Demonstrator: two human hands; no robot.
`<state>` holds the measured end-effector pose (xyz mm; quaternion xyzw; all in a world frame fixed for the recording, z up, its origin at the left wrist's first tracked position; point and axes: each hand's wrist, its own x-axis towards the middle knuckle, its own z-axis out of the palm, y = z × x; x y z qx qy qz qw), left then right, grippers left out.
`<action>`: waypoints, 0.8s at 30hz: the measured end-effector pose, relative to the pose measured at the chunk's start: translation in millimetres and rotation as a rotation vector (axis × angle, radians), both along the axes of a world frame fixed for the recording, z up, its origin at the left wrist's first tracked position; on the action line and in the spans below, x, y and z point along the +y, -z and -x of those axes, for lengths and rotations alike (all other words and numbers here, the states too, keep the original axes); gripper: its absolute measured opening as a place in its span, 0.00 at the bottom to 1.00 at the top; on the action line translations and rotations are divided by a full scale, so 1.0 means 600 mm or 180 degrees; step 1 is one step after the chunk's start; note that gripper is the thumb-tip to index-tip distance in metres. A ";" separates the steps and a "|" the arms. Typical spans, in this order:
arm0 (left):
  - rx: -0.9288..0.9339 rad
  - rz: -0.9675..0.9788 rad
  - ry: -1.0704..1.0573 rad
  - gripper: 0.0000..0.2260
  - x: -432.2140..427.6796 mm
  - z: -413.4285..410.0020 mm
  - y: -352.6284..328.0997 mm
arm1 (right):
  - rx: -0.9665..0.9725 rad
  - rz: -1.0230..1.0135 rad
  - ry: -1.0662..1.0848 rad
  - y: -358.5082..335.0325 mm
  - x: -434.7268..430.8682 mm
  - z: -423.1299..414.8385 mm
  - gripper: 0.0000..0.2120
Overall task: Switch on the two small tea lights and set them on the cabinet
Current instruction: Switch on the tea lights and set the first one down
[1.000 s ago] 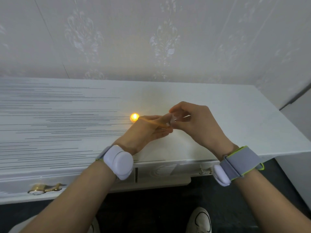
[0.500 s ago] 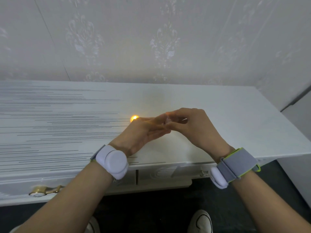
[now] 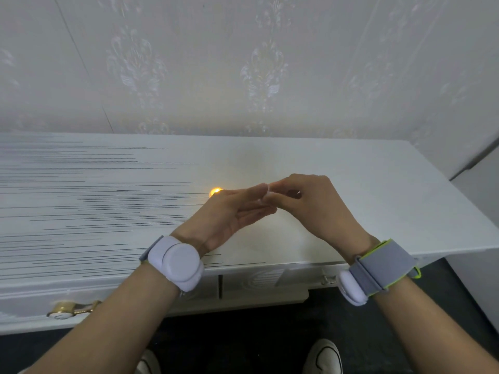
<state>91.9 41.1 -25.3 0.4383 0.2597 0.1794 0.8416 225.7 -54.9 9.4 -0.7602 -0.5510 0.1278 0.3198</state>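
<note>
One small tea light [image 3: 215, 191] glows orange on the white cabinet top [image 3: 364, 184], partly hidden behind my left hand [image 3: 232, 214]. A second small white tea light [image 3: 266, 194] is pinched between the fingertips of both hands, just above the cabinet. My right hand [image 3: 310, 203] curls around it from the right; my left fingers touch it from the left. This second light is mostly hidden by the fingers, and whether it is lit cannot be told.
The cabinet runs along a patterned wall [image 3: 259, 76]; its right end [image 3: 480, 238] lies close to my right hand. A gold drawer handle [image 3: 71, 310] sits on the front at lower left. My shoes [image 3: 322, 357] stand on dark floor below.
Both hands stayed together on the second tea light, shifting slightly; the fingers have re-gripped it. The lit tea light has not moved.
</note>
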 end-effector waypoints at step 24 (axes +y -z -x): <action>0.0063 0.0267 -0.0043 0.11 -0.009 0.003 -0.009 | 0.0170 0.0416 -0.0174 -0.005 -0.006 -0.010 0.13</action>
